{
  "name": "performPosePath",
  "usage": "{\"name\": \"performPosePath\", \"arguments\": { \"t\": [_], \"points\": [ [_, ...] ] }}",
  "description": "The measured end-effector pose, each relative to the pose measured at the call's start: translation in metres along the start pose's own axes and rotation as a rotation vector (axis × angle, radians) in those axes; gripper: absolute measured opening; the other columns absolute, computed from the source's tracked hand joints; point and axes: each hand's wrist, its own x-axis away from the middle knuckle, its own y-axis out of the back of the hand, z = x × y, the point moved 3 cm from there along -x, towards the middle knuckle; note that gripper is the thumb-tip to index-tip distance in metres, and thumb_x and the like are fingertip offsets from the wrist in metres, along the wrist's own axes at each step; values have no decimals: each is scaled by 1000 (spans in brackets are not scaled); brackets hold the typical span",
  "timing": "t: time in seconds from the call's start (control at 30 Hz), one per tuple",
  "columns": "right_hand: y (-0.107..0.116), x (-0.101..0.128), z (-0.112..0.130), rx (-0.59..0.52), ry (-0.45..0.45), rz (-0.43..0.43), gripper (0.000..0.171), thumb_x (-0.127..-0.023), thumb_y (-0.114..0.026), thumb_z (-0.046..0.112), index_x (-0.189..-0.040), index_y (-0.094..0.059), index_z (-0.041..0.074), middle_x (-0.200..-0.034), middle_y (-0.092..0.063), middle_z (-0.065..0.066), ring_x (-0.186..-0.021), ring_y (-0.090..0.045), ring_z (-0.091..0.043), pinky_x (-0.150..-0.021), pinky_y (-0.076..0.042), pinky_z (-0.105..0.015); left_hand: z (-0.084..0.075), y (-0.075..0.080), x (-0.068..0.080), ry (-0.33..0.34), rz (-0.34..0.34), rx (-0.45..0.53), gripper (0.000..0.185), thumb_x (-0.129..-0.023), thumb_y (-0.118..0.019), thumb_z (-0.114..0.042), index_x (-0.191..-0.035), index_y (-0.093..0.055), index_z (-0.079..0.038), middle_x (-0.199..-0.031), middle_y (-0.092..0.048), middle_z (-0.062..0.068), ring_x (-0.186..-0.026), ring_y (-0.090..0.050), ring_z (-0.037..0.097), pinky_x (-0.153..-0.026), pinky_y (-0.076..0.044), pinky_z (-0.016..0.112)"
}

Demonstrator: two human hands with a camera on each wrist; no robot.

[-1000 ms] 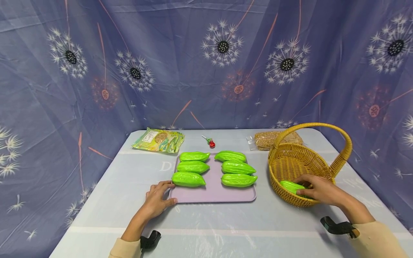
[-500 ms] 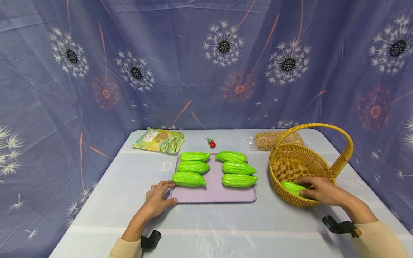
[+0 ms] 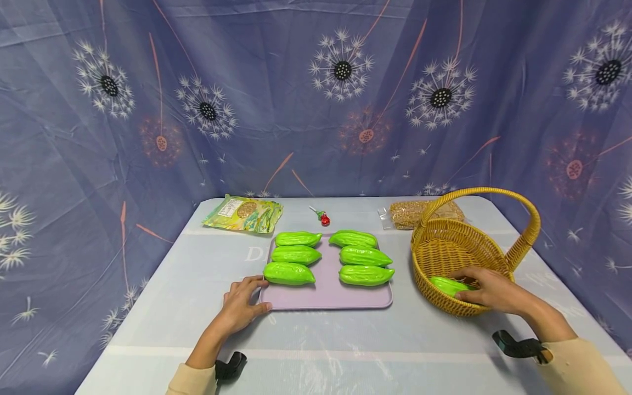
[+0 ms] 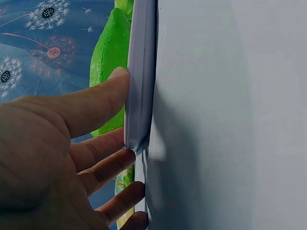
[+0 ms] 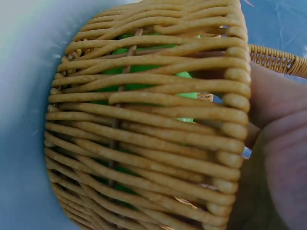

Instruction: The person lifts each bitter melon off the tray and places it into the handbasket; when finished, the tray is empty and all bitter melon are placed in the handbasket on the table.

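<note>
Head view: left hand (image 3: 240, 307) rests at the near-left corner of the purple tray (image 3: 326, 296), thumb and fingers pinching its rim. Right hand (image 3: 489, 289) reaches over the wicker basket (image 3: 446, 249) wall, fingers curled on a green gourd (image 3: 446, 285) inside. Six gourds (image 3: 365, 275) lie on the tray beyond.
</note>
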Motion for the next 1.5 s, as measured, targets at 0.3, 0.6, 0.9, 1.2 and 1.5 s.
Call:
{"name": "performPosePath", "arguments": {
  "t": [0.3, 0.6, 0.9, 1.2, 1.5],
  "points": [
    [6, -3, 12, -3, -13, -58, 52, -82, -71, 37, -120, -60, 4, -113, -65, -16, -103, -60, -37, -80, -48, -52, 1, 0, -1, -6, -3, -1, 49, -77, -75, -24, -121, -60, -9, -138, -50, 9, -123, -39, 32, -90, -26, 49],
    [11, -6, 35, 37, -18, -153, 50, -82, -70, 40, -122, -61, 11, -119, -60, -17, -108, -55, -38, -81, -45, -56, 1, -1, -1, 2, 2, 1, 49, -77, -75, -23, -122, -60, -9, -139, -49, 10, -123, -38, 32, -90, -25, 48],
    [9, -11, 57, 54, 27, -236, 46, -82, -71, 36, -120, -62, 12, -118, -61, -11, -110, -53, -33, -83, -44, -55, -1, 0, 0, 3, 3, 8, 49, -77, -75, -23, -122, -60, -9, -139, -49, 10, -124, -38, 32, -90, -25, 48],
    [0, -20, 78, 48, 112, -310, 46, -79, -74, 31, -118, -62, 9, -114, -63, -9, -107, -51, -28, -84, -43, -51, -2, 0, 1, 2, 0, 6, 49, -77, -75, -23, -122, -60, -8, -139, -49, 10, -124, -38, 33, -89, -25, 49],
    [-12, -28, 95, 53, 197, -390, 50, -74, -79, 25, -119, -62, 11, -114, -63, -8, -106, -52, -24, -85, -43, -47, -3, 1, 1, -3, -1, 5, 49, -77, -75, -22, -121, -60, -8, -139, -49, 11, -124, -38, 33, -89, -25, 49]
  ]
}}
